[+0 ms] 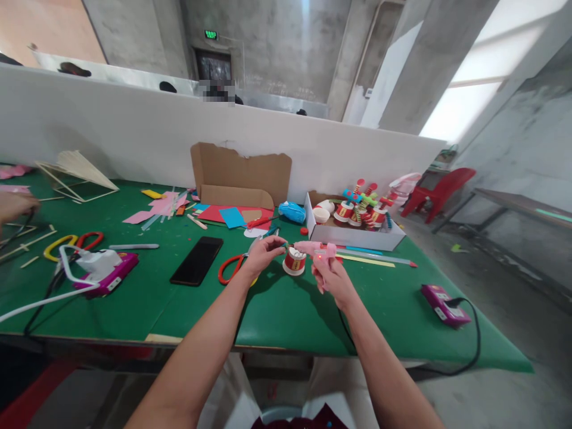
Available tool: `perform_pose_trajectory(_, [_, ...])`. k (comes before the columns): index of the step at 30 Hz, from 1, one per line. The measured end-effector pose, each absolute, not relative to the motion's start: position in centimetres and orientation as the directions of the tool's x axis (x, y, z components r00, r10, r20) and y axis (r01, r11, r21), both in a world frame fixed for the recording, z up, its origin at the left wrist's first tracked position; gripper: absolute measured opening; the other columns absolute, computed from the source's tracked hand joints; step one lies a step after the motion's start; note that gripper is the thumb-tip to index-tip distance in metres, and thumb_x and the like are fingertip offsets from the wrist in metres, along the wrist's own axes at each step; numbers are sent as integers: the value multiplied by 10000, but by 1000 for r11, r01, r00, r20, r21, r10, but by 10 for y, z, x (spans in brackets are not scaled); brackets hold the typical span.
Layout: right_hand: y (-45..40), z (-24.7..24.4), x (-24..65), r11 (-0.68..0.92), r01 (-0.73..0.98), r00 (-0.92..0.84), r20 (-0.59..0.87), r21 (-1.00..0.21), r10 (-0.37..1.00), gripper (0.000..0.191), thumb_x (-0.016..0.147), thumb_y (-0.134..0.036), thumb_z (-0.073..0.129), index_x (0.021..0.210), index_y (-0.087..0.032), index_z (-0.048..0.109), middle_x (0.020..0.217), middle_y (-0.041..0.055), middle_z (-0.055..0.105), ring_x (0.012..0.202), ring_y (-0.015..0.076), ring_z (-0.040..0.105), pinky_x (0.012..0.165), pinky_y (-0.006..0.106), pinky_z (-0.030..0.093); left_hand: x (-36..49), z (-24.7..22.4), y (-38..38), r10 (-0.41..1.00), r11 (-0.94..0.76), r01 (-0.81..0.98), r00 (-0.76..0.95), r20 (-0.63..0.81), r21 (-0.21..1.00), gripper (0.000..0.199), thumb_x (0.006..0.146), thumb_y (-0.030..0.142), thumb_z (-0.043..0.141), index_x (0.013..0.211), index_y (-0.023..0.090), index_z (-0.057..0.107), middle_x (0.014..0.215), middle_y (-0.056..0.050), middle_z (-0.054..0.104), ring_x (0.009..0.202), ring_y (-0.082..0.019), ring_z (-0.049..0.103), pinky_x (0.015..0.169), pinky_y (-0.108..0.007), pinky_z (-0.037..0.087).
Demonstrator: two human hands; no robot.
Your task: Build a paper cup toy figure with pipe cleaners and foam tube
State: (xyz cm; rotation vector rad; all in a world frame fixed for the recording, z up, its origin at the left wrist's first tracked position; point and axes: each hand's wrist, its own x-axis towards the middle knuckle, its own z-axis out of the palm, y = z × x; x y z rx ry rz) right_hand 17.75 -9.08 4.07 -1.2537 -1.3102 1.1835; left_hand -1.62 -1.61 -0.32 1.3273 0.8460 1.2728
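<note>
In my right hand (331,277) is a pink hot glue gun (315,249), its nozzle pointing left and a small red light glowing on its body. My left hand (267,252) is closed in a pinch right by the nozzle; what its fingertips hold is too small to make out. Between and just below both hands, an upturned red and white paper cup (294,262) stands on the green table. Scissors with red and yellow handles (230,269) lie partly behind my left forearm.
A white box (357,235) of decorated cups stands at the back right. A black phone (196,261) lies to the left. Purple power strips (111,274) with cables sit at both sides. Scraps of coloured paper (232,217) spread along the back. Another person's hand (16,207) shows at far left.
</note>
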Motion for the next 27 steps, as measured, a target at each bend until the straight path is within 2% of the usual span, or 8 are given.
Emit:
perform_pose_trajectory(7, [-92,43,177,7,110,-27,4,-994,1000,452,739,-626,618,753,-191,497,563,-69,483,365,37,357,291,165,348,-16,-3,-16,958,-201,-153,177,227,967,276,623,301,751,856,169,682,813,-17,683,773,-157,607,774,-302,467])
perform_pose_trajectory(24, [-90,41,177,0,113,-30,-3,-994,1000,485,718,-646,620,833,-186,516,588,-69,485,384,40,360,294,166,348,-17,-2,-18,954,-224,-94,181,238,970,295,644,341,738,882,176,682,849,-24,687,814,-174,613,799,-319,472])
perform_pose_trajectory(27, [-91,41,177,-3,120,-24,-6,-993,1000,488,714,-656,620,801,-187,519,560,-69,477,381,43,358,297,170,347,-17,-2,-18,955,-223,-94,180,237,970,300,639,346,744,878,176,680,843,-25,688,805,-174,613,794,-320,471])
